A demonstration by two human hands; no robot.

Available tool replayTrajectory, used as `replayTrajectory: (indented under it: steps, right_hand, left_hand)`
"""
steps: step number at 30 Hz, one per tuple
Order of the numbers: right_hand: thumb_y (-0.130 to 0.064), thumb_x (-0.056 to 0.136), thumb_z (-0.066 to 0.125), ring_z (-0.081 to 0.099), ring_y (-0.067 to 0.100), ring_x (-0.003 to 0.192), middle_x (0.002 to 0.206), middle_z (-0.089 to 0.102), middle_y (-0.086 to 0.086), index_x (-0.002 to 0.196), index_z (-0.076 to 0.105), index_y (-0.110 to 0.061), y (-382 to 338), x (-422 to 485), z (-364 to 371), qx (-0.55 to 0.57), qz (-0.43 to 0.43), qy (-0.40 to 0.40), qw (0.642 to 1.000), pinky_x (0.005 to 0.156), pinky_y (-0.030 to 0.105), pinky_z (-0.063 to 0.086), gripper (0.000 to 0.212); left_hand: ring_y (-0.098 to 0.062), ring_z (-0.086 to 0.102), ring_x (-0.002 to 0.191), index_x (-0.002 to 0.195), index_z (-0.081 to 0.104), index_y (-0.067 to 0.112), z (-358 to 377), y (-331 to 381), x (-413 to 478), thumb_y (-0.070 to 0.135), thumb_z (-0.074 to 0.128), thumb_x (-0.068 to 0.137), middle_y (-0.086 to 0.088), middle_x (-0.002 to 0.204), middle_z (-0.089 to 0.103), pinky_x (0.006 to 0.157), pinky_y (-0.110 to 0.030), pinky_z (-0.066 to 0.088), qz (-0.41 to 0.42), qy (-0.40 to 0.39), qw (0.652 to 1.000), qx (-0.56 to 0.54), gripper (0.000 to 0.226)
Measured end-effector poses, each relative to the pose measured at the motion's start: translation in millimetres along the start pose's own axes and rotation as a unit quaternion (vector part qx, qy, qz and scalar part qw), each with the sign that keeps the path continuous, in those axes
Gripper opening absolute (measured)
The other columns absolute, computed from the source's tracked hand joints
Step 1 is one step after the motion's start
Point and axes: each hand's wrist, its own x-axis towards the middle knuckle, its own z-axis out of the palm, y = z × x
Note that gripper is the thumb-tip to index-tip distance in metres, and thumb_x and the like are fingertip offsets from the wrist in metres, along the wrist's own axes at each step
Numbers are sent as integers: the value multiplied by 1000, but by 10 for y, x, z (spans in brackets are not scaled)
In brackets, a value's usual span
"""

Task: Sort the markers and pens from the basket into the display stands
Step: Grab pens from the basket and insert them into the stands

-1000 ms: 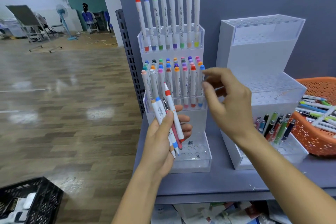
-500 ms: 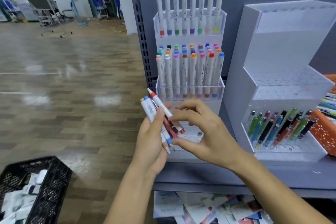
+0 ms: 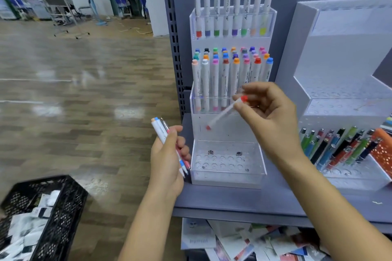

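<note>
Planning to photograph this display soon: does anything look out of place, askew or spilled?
Two small dark bits lie loose on the marker stand's bottom tier; what they are is unclear. Under the shelf, papers lie in a jumbled heap.

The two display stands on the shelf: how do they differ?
The left stand holds white markers upright in its upper two tiers, with none in its bottom tier; the right stand shows nothing in its upper tiers and holds coloured pens, leaning, in its bottom tier. The left stand looks narrower. Both are stepped and pale, with rows of round holes.
</note>
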Motion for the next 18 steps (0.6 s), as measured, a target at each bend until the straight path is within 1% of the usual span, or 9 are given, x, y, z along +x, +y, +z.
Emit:
replayTrajectory:
  steps: [2,5,7,9,10,12,15,16,18]
  right_hand:
    - [-3,82,70,67,13,90,93,68,2,103,59,-16,-25,30,0,0,-10,12,1000,79,25,55,26]
    - [-8,83,69,67,9,88,90,67,-6,104,60,-18,7,25,70,-55,-66,19,996,80,26,55,25]
    - [-6,83,69,66,4,85,89,64,-13,101,64,-13,59,-5,163,-98,-123,17,987,79,20,53,20]
    - [-3,82,69,64,5,82,87,64,-12,96,67,-6,119,-31,262,-143,-176,11,974,77,15,52,14]
    - [-2,82,69,64,6,80,85,65,-8,94,68,-4,155,-40,309,-161,-196,3,967,76,16,53,12]
    - [-2,82,69,64,10,77,84,68,0,92,68,-3,249,-53,390,-189,-220,-16,957,73,26,55,10]
    - [-6,82,68,65,18,76,83,69,3,93,68,-4,425,-71,468,-216,-230,-41,948,69,36,55,11]
    - [-7,83,68,64,18,75,83,68,3,93,68,-4,485,-78,484,-227,-231,-47,945,68,36,54,11]
    - [-9,82,69,63,19,73,80,67,2,91,68,-5,589,-101,505,-250,-226,-55,940,65,37,54,10]
  left_hand:
    - [-4,29,39,90,55,14,-17,-15,36,17,42,101,8,52,36,37,-15,27,-12,21,1000,-18,17]
    - [-3,26,37,88,53,15,-18,-30,59,16,44,100,9,50,35,36,-15,24,-33,38,998,-47,15]
    - [-4,26,37,85,50,16,-9,-23,65,15,46,97,8,50,35,36,-15,23,-59,36,995,-70,13]
    - [-5,29,38,85,49,15,-2,-24,69,13,47,94,6,52,39,36,-16,27,-78,25,992,-91,10]
    - [-5,32,40,86,50,13,0,-23,66,12,47,94,5,54,41,37,-16,30,-78,21,992,-101,9]
    - [-6,39,44,89,53,11,3,-25,50,12,47,96,1,60,46,41,-17,38,-67,11,992,-109,10]
    - [-10,47,47,89,53,13,-4,-22,13,14,48,98,-1,60,52,46,-20,45,-56,-8,994,-98,10]
    - [-10,46,44,88,51,14,-6,-13,5,14,47,98,0,58,51,44,-20,43,-54,-15,994,-92,10]
    - [-8,32,38,85,47,16,-21,4,-5,17,46,98,3,55,39,37,-18,31,-47,-30,995,-80,13]
